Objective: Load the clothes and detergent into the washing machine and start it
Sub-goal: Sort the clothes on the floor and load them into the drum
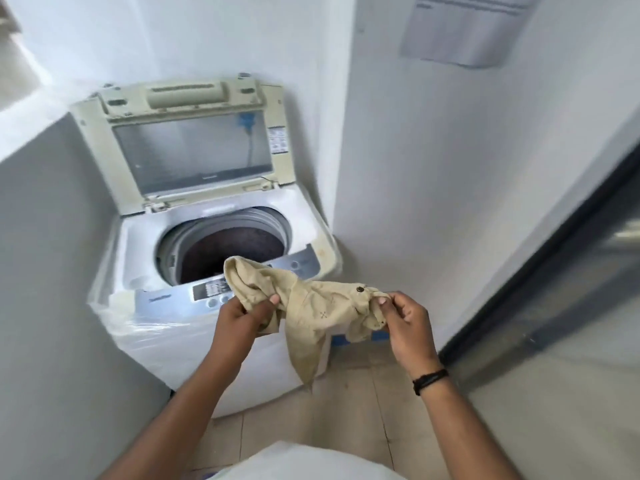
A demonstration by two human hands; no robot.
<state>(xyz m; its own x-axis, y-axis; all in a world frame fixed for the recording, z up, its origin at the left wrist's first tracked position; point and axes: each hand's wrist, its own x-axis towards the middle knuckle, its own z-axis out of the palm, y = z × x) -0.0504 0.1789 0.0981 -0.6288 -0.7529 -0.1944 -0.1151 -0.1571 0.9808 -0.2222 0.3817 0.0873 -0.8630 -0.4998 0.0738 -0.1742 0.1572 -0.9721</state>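
Observation:
A white top-loading washing machine (166,341) stands in a corner with its lid (194,143) raised against the wall. Its drum (235,251) is open and dark inside. In front of the control panel (166,303) I hold a beige buttoned garment (311,306) stretched between both hands. My left hand (242,320) grips its left bunched end. My right hand (405,320) pinches the right end near a dark button. A loose part of the garment hangs down in front of the machine. No detergent is in view.
A grey wall (52,306) closes in on the left, a white wall (450,202) on the right with a paper notice (467,26). A dark-framed glass door (554,306) runs along the right. Tiled floor (363,410) lies below; something white (304,462) sits at the bottom edge.

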